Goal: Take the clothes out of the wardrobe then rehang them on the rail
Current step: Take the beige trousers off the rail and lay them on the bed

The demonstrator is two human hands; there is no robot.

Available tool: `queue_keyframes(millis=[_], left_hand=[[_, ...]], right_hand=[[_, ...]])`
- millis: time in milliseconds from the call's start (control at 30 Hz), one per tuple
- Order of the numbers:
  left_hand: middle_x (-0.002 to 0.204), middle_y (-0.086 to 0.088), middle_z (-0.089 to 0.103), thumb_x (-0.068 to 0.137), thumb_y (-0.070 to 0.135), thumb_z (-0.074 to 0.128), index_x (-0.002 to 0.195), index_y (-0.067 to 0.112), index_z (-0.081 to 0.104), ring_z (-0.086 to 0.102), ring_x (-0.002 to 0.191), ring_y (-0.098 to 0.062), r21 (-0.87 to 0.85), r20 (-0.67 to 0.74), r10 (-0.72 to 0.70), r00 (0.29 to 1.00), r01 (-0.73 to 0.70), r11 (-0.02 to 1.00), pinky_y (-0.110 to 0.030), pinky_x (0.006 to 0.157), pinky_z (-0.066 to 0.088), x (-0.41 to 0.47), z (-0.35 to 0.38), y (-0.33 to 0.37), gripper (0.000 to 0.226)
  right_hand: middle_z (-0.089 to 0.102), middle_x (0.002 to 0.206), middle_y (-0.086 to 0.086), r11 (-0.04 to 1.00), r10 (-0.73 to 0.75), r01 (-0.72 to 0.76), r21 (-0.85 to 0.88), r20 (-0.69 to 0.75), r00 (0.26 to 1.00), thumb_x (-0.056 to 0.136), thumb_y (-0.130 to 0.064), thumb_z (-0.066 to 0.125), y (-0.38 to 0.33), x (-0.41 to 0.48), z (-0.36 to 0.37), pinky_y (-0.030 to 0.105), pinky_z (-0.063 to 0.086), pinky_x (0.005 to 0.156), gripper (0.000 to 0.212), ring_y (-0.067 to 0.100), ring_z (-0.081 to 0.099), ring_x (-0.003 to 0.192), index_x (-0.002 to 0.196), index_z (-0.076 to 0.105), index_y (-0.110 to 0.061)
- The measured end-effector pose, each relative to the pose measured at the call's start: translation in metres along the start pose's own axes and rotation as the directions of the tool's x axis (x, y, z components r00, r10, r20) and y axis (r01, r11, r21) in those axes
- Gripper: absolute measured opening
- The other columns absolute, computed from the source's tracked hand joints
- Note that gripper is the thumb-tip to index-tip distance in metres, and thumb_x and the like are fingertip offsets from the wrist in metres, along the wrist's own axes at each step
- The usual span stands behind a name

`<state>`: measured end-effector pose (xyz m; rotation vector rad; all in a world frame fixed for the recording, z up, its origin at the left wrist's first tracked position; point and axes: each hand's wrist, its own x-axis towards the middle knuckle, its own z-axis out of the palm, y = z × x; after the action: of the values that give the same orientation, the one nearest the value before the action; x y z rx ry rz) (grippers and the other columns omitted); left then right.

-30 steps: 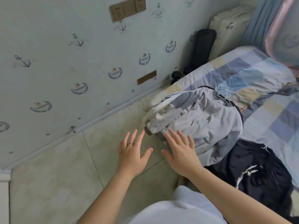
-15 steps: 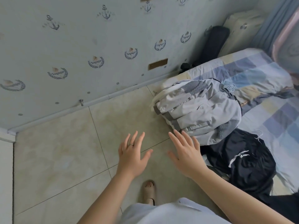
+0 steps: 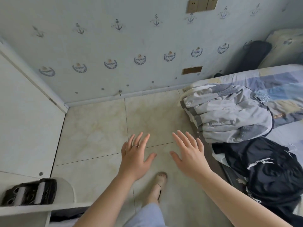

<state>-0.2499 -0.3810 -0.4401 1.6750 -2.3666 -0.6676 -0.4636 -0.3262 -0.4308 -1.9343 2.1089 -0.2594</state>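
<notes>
While the left hand point(image 3: 134, 158) and right hand point(image 3: 191, 157) hover empty, fingers spread, over the glossy tiled floor point(image 3: 98, 128), a folded grey jacket point(image 3: 229, 115) lies to their right on the bed point(image 3: 282, 82). Its long axis runs rightward from the bed's edge. A crumpled dark garment point(image 3: 268, 167) sits beside it. The right hand is nearer, and both fabrics look soft and limp.

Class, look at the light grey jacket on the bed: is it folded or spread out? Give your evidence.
Folded. The grey jacket lies doubled over on the bed, stacked layers showing along its floor-side edge.
</notes>
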Motion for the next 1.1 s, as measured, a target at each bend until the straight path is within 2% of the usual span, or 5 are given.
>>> queue_keyframes(millis=[267,467,700,833,1100], left_hand=[[0.164,0.009,0.014,0.086,0.073,0.024,0.155,0.038,0.018,-0.008,0.152,-0.012,0.026,-0.281,0.012,0.96,-0.005,1.0,-0.045,0.122,0.002,-0.088,-0.092,-0.009,0.078],[0.165,0.011,0.011,0.094,0.067,0.03,0.155,0.038,0.017,-0.008,0.152,-0.012,0.181,-0.541,0.115,0.833,-0.018,0.983,-0.048,0.123,0.006,-0.14,-0.206,-0.016,0.069],[0.164,0.008,0.017,0.096,0.061,0.035,0.155,0.033,0.023,-0.003,0.153,-0.014,0.437,-0.729,0.357,0.584,-0.003,0.899,-0.049,0.122,0.007,-0.219,-0.369,-0.019,0.066],[0.164,0.003,0.021,0.097,0.059,0.039,0.155,0.028,0.028,0.005,0.153,-0.021,0.581,-0.757,0.483,0.44,0.115,0.806,-0.057,0.118,0.016,-0.277,-0.464,-0.022,0.066],[0.16,0.002,0.032,0.096,0.055,0.041,0.151,0.027,0.037,0.014,0.151,-0.024,0.617,-0.78,0.601,0.174,0.375,0.692,-0.056,0.116,0.02,-0.385,-0.615,-0.045,0.062]], right_hand=[[0.013,0.163,-0.009,0.971,-0.238,0.239,-0.008,-0.121,0.964,0.092,-0.062,0.016,-0.084,-0.044,-0.041,0.049,0.002,0.12,0.069,0.023,0.006,0.151,0.155,0.014,-0.032],[0.016,0.163,-0.009,0.884,-0.449,0.467,-0.027,-0.332,0.83,0.097,-0.058,0.027,-0.176,-0.042,-0.114,0.05,0.008,0.121,0.064,0.02,0.008,0.151,0.155,0.016,-0.033],[0.026,0.16,-0.005,0.708,-0.62,0.691,-0.144,-0.595,0.511,0.098,-0.055,0.031,-0.321,-0.054,-0.224,0.054,0.019,0.118,0.062,0.022,0.017,0.149,0.154,0.026,-0.027],[0.029,0.159,-0.005,0.597,-0.663,0.766,-0.239,-0.685,0.303,0.099,-0.054,0.033,-0.403,-0.078,-0.286,0.055,0.023,0.116,0.062,0.022,0.021,0.149,0.153,0.028,-0.025],[0.033,0.156,-0.006,0.373,-0.698,0.81,-0.454,-0.712,-0.077,0.098,-0.052,0.035,-0.552,-0.131,-0.382,0.055,0.028,0.112,0.06,0.023,0.028,0.146,0.151,0.031,-0.027]])
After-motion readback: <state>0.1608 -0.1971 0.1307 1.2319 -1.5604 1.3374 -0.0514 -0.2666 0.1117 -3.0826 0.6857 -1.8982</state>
